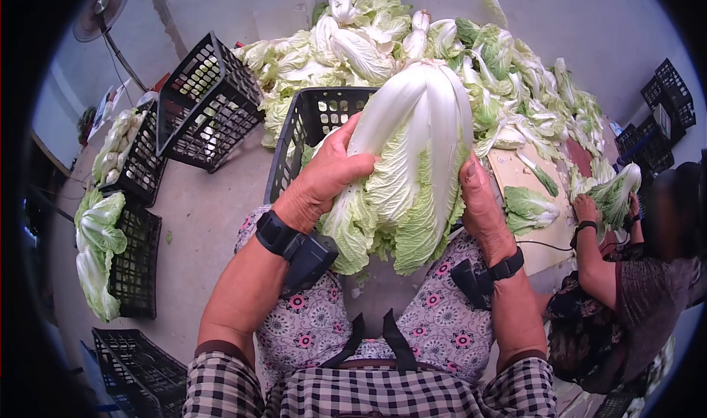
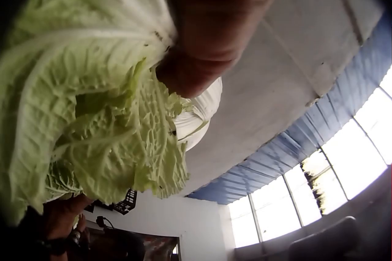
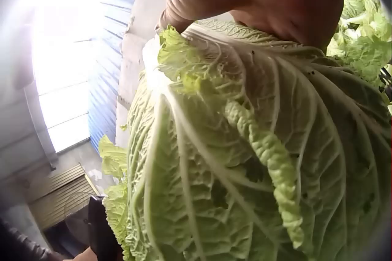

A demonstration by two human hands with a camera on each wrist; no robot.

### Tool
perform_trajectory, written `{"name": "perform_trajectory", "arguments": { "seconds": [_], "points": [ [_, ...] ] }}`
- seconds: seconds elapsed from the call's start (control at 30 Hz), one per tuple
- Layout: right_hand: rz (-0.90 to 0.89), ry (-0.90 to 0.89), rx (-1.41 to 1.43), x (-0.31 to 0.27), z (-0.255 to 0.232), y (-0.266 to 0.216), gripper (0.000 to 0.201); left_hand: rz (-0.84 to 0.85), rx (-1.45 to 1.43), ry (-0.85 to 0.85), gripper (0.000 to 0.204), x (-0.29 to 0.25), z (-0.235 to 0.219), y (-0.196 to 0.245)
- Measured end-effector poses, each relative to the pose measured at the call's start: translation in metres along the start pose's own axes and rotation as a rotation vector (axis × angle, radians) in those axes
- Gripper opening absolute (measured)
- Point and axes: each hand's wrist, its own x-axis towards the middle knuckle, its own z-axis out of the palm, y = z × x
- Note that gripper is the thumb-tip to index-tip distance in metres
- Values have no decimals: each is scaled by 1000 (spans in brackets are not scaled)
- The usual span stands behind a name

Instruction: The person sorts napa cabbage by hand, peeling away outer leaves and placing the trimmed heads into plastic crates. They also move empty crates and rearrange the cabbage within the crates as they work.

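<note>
The biggest thing in the head view is the heap of cabbages on the concrete floor, which fills the 12 o'clock to 2 o'clock part of the picture. Just in front of it, near the centre, stands a black crate, and more black crates stand and lie from 9 o'clock to 11 o'clock; some of them carry cabbages at 9 o'clock. At 3 o'clock a second person sits beside a light board and holds a smaller cabbage. In the centre, above the lap of the person who wears the camera and over the near edge of the black crate, is a large napa cabbage; its white base points to 12 o'clock and its green leaf tips hang to 6 o'clock. The left hand grips it from the 9 o'clock side, with the thumb laid across the white ribs and the fingers curled around the leaves. The right hand presses on the 3 o'clock side of it with fingers that look rather straight. In both wrist views the leaves fill the picture and touch the hand. At 11 o'clock, far up, a fan is on the wall.
</note>
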Motion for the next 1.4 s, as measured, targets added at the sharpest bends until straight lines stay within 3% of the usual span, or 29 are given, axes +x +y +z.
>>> {"name": "perform_trajectory", "arguments": {
  "seconds": [0.17, 0.27, 0.43, 0.57, 0.7, 0.77, 0.83, 1.0, 1.17, 1.3, 1.4],
  "points": [
    [142, -193, 31, -4, 1, -3, 101, 67, 62, 39, 63, 6, -6, -10],
    [24, -227, -175, 0, 3, 1, 104, 106, -48, 59, 61, 8, -10, -13],
    [20, -130, -84, 1, 8, 0, 85, 99, -153, 39, 58, 8, -8, -10],
    [-16, -27, -118, 1, 9, 4, 67, 118, 120, -22, 62, 12, -12, -19],
    [-71, 49, -273, 3, 8, 11, 62, -104, -189, -47, 60, 6, -8, -1],
    [-113, 76, -432, 3, 5, 13, 63, -36, -63, -91, 62, 3, -6, 0],
    [-118, 67, -390, 4, 9, 14, 63, 84, 212, -102, 63, 5, -5, -8],
    [-43, -15, -237, 5, 16, 13, 68, 17, -109, 54, 45, 4, -1, -10],
    [-29, -209, 50, 8, 19, 14, 72, 106, -61, 78, 47, 8, -5, -15],
    [120, -250, 133, 2, 21, 5, 64, 44, -98, -3, 49, 5, 1, -3],
    [70, -153, 227, 0, 22, 4, 55, 99, 88, -9, 88, 9, 5, -4]
  ]
}}
